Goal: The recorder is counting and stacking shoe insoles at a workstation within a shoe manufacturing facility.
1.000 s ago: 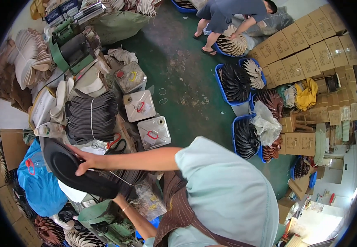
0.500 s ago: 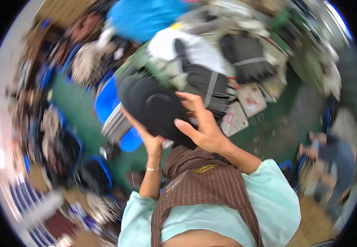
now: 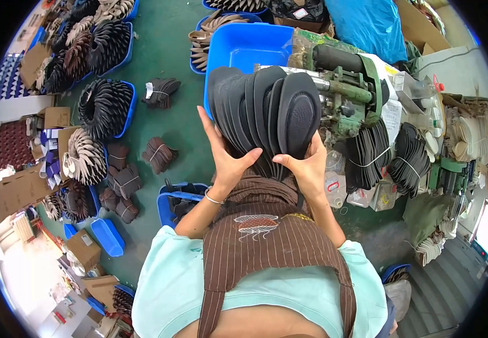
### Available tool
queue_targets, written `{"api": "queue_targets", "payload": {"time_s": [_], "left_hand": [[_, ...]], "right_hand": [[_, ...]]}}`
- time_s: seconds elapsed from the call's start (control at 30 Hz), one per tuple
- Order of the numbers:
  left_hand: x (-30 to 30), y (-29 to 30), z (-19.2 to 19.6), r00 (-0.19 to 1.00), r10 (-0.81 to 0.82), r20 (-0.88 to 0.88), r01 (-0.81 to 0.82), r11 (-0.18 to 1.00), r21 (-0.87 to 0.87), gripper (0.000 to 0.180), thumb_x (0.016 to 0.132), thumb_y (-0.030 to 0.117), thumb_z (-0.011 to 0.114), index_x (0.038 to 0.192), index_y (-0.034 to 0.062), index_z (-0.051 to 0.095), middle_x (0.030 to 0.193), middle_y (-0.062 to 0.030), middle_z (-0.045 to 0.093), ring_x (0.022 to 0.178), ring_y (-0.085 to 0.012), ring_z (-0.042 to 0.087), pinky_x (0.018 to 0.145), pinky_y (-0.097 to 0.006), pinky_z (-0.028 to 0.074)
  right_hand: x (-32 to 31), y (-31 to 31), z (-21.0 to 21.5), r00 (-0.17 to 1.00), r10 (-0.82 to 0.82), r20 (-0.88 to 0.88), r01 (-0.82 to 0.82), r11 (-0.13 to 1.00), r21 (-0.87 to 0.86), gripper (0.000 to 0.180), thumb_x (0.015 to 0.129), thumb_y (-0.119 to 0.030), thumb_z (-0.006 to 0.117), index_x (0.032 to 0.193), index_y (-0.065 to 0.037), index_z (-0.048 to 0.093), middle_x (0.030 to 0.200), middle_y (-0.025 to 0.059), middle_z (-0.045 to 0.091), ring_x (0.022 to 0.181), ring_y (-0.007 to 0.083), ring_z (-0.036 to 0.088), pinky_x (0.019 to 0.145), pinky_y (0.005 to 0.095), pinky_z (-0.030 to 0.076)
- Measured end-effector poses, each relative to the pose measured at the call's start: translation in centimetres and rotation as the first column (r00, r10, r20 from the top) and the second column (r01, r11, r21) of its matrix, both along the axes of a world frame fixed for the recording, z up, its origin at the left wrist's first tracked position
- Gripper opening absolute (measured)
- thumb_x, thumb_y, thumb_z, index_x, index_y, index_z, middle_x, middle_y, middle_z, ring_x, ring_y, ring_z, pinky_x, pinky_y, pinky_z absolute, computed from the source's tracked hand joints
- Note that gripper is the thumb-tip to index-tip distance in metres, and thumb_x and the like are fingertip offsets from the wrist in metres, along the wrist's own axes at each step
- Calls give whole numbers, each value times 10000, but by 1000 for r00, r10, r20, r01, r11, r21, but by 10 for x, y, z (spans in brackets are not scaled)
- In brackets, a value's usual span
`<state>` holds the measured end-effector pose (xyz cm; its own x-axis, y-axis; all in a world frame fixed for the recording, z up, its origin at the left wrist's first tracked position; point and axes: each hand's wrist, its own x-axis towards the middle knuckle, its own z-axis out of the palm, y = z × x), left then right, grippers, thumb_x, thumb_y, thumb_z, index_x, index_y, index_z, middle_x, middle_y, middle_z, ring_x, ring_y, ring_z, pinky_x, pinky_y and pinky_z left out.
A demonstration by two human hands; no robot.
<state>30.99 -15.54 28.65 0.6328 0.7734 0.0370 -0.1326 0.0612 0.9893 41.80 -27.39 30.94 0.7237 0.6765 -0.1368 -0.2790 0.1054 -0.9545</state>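
Observation:
A thick stack of black shoe insoles (image 3: 258, 115) stands fanned out in front of my apron, held between both hands. The foremost insole on the right shows an oval dimpled patch at its heel. My left hand (image 3: 230, 163) is closed on the stack's left side, its thumb across the front. On the right edge my right hand (image 3: 306, 166) grips with its thumb in front; its other fingers are mostly hidden behind the insoles. Just beyond the stack is a blue plastic bin (image 3: 249, 42), partly covered by the insoles.
A green metal machine (image 3: 348, 90) stands at the right of the bin. Tied bundles of black insoles (image 3: 370, 155) lie beside it. On the green floor at left are more bundles (image 3: 159, 155) and blue tubs of insoles (image 3: 106, 107). Another blue bin (image 3: 168, 208) stands by my left forearm.
My view has swung left. The insoles, earlier tilted left with one broad face toward me, are now upright and fanned. My right hand has moved to the stack's right edge.

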Motion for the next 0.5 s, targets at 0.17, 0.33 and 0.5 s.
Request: {"api": "queue_targets", "payload": {"time_s": [0.17, 0.33, 0.5], "left_hand": [[-10, 26, -21, 992, 120, -23, -119, 992, 50, 1228, 618, 165, 798, 1434, 58, -114, 1455, -192, 86, 1330, -282, 196, 1093, -378, 175], [-4, 41, -27, 995, 47, -91, -42, 997, 62, 1173, 639, 135, 769, 1439, 53, -86, 1469, -182, 57, 1339, -274, 171, 1097, -364, 160], [1, 46, -22, 996, 56, -72, -61, 996, -62, 1089, 667, 106, 728, 1448, 57, -30, 1450, -184, 145, 1314, -267, 231, 1084, -361, 192]], "right_hand": [[-15, 17, -26, 966, -190, -174, 201, 978, 50, 482, 725, 69, 702, 1166, 13, 515, 1136, 83, 582, 1049, 153, 549, 939, 290, 426], [-20, 16, -41, 918, -327, -225, 341, 940, 27, 431, 743, 40, 703, 1140, -14, 541, 1125, 63, 593, 1027, 139, 555, 923, 275, 421], [-8, -9, -55, 917, -235, -323, 270, 960, 68, 529, 654, 126, 699, 1137, -22, 540, 1129, 72, 592, 1024, 164, 567, 907, 309, 447]]}}
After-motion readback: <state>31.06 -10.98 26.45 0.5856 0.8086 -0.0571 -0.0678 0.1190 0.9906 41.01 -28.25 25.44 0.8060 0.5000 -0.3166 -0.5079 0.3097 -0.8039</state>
